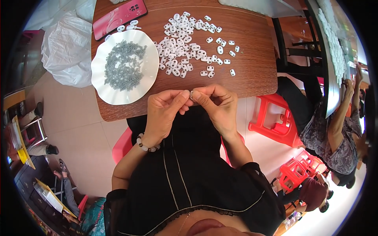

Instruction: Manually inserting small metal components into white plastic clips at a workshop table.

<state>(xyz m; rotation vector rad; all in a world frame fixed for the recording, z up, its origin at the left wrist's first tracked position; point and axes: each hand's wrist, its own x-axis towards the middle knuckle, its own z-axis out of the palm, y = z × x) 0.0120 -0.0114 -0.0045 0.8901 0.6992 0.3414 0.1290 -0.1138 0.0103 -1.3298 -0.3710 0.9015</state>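
In the head view, the only one, a small white two-holed piece, apparently of hard plastic point(192, 94), is held up just past the near edge of the brown wood-grain surface point(254, 39). The bare right hand point(220, 108) pinches it between thumb and forefinger, with no gap left between them. The bare left hand point(165, 108), a pale beaded bracelet point(144, 148) at its wrist, meets it from the left, thumb and forefinger also drawn together; whether those fingers grip a part of their own, I cannot tell.

The piece should prove very light and stiff, smooth enough to slip, and unlikely to bend; its outer rim is the likeliest place to hold, leaving the holes uncovered.

Farther off, similar white two-holed pieces point(179, 47) lie heaped, overlapping, with strays scattered to the right. To their left, nearly touching the heap, a white scalloped dish point(98, 76) holds small grey slender parts point(114, 72); its rim limits room on the left. A pink phone point(118, 19) lies beyond the dish, a crumpled white plastic bag point(67, 53) left of the surface, and a red plastic stool point(285, 128) to the right.
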